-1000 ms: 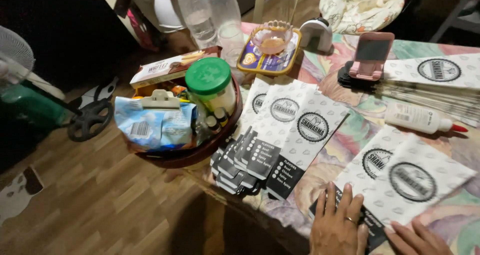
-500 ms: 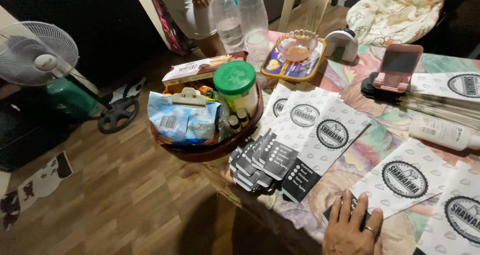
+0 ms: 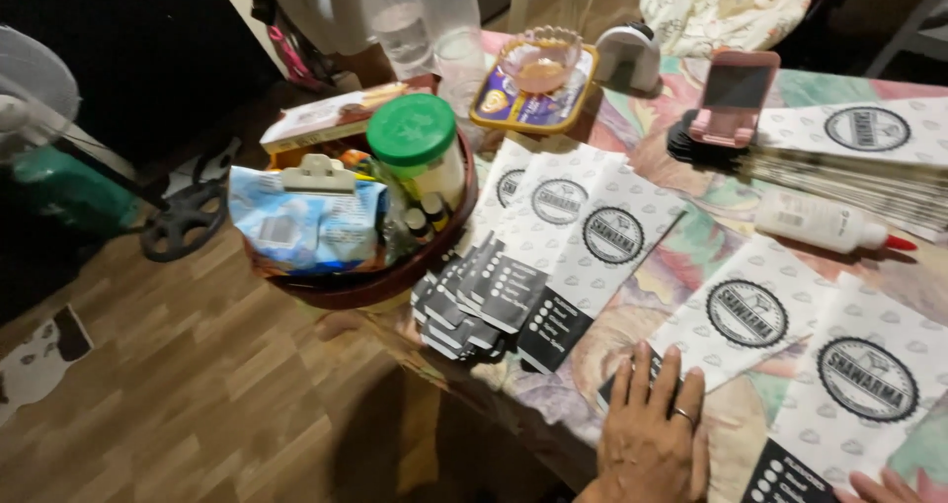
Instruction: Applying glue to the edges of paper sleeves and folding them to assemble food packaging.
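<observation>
My left hand (image 3: 652,434), with a ring on one finger, lies flat with its fingers stretched out on the dark lower end of a white printed paper bag (image 3: 741,310) on the table. Only the fingertips of my right hand (image 3: 879,488) show at the bottom edge, next to another white printed paper bag (image 3: 864,385). A fanned row of the same bags (image 3: 553,241) lies to the left of my left hand. Neither hand grips anything that I can see.
A round basket (image 3: 395,281) with a green-lidded jar (image 3: 415,143) and a blue snack packet (image 3: 301,222) sits at the table's left corner. Further back are a glue bottle (image 3: 825,222), a pink phone stand (image 3: 736,93), a bag stack (image 3: 869,157), plastic bottles (image 3: 395,19) and a fan (image 3: 39,118).
The view has swung slightly and closed in on the table. My left hand stays flat on the bag. My right hand's fingertips are back at the bottom edge after leaving the view.
</observation>
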